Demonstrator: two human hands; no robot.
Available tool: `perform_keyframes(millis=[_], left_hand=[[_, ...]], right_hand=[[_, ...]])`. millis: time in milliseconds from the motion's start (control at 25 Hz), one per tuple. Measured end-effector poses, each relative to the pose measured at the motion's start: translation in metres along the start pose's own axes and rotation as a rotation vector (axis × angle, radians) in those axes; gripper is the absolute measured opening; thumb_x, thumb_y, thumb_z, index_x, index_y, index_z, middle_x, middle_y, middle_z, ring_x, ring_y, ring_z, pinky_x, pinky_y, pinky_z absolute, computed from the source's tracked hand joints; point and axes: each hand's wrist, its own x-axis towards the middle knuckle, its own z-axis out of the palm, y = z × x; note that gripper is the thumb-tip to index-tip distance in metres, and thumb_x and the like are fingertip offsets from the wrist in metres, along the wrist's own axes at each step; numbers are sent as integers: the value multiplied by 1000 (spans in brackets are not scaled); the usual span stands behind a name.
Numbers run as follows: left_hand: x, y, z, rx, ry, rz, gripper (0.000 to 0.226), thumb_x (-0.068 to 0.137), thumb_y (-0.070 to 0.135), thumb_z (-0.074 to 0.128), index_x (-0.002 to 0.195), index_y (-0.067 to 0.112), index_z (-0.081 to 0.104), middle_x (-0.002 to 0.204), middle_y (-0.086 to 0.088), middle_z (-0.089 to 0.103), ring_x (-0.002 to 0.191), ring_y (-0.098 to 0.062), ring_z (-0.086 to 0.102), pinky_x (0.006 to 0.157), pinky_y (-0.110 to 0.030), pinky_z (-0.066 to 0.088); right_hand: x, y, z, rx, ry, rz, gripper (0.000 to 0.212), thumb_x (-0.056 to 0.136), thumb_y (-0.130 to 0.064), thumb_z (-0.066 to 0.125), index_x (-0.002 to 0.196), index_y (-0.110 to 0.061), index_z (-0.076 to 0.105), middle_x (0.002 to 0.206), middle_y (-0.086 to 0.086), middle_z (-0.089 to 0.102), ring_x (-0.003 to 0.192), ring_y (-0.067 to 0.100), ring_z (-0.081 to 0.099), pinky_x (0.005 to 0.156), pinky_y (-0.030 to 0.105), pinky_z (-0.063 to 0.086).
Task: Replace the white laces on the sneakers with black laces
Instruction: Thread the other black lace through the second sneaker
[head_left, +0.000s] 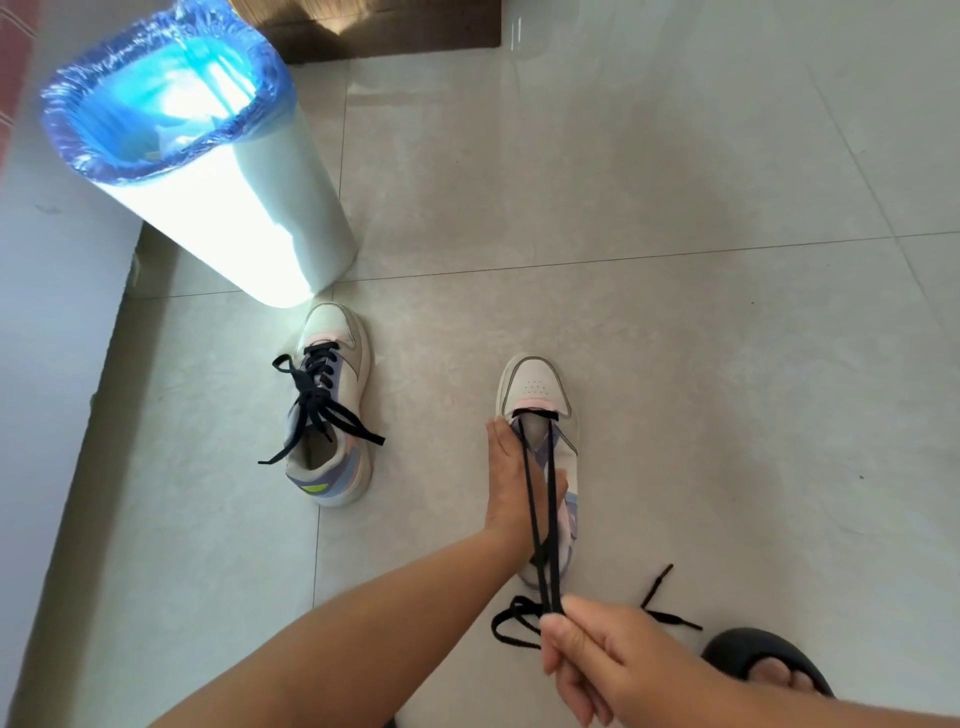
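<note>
Fingers (566, 670) of the right hand (613, 670) pinch both strands of the black lace (535, 519), pulled taut from the sneaker (540, 389) beyond them. Left hand (511, 478) lies flat, fingers straight, pressing that sneaker's side. Farther left stands the second sneaker (332, 405), black-laced.

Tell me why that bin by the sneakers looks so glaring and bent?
In the head view, bright light blows out the white bin and its blue liner to a glow; the wide-angle lens tilts the bin and curves the floor tile lines; both sneakers stay fairly sharp.
</note>
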Motion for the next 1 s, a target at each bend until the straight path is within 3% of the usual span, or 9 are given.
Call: perform_keyframes(millis=[160, 240, 320, 400, 440, 520, 760, 920, 1000], left_hand=[[12, 1, -26, 101, -234, -51, 101, 68, 38, 81, 137, 0, 18, 141, -9, 21, 135, -26, 26, 111, -32, 28], [15, -5, -50, 49, -454, -87, 88, 68, 37, 80, 133, 4, 30, 137, -9, 34, 125, -21, 40, 99, -30, 40], [24, -9, -71, 26, -452, -73, 54, 76, 26, 71, 122, 9, 48, 128, -10, 52, 108, -16, 51, 87, -28, 44], [37, 1, -80, -33, -249, -53, 23, 87, 21, 60, 108, 13, 58, 113, -7, 63, 98, -18, 59, 86, -32, 50], [43, 6, -79, -29, -146, -16, 13, 89, 24, 59, 97, 15, 61, 102, -5, 66, 94, -19, 62, 83, -34, 52], [48, 16, -70, 130, -28, 91, 18, 87, 31, 62, 87, 14, 62, 88, -2, 66, 85, -18, 61, 76, -30, 49], [50, 15, -49, 402, 128, 218, 21, 92, 25, 54, 94, 6, 62, 97, -8, 61, 92, -24, 56, 73, -29, 40], [47, 16, -40, 559, 173, 226, 26, 98, 23, 42, 101, 5, 60, 103, -10, 57, 94, -27, 55, 70, -30, 36], [49, 14, -40, 464, 165, 202, 23, 98, 19, 42, 101, 5, 60, 102, -9, 56, 93, -25, 54, 71, -30, 37]], right_hand=[[28, 25, -34, -600, -86, 142, 32, 100, -40, 36, 79, -20, 51, 83, 2, 58, 78, 18, 55, 77, 29, 44], [42, 23, -63, -916, 11, 111, 33, 97, -44, 38, 83, -18, 53, 88, 3, 52, 84, 21, 52, 75, 29, 40], [61, 5, -93, -832, 330, -47, 25, 97, -34, 44, 89, -15, 58, 88, 0, 56, 84, 19, 53, 72, 28, 39], [89, -13, -113, -518, 603, -130, 14, 95, -23, 51, 95, -15, 63, 89, -5, 61, 82, 13, 55, 68, 22, 40], [102, -19, -117, -409, 637, -134, 11, 93, -21, 54, 96, -16, 63, 88, -6, 61, 81, 11, 55, 67, 19, 40], [122, -22, -115, -420, 604, -138, 8, 90, -20, 60, 96, -17, 64, 87, -2, 59, 80, 13, 54, 67, 20, 39], [144, -25, -121, -640, 541, -243, 4, 86, -15, 65, 88, -12, 65, 90, 1, 46, 84, 15, 49, 76, 26, 41], [149, -38, -125, -500, 412, -152, 13, 89, -7, 58, 77, -11, 62, 87, 2, 44, 78, 12, 44, 73, 19, 36], [149, -41, -127, -404, 354, -131, 20, 89, -2, 54, 71, -5, 60, 72, 2, 47, 66, 11, 42, 61, 15, 35]])
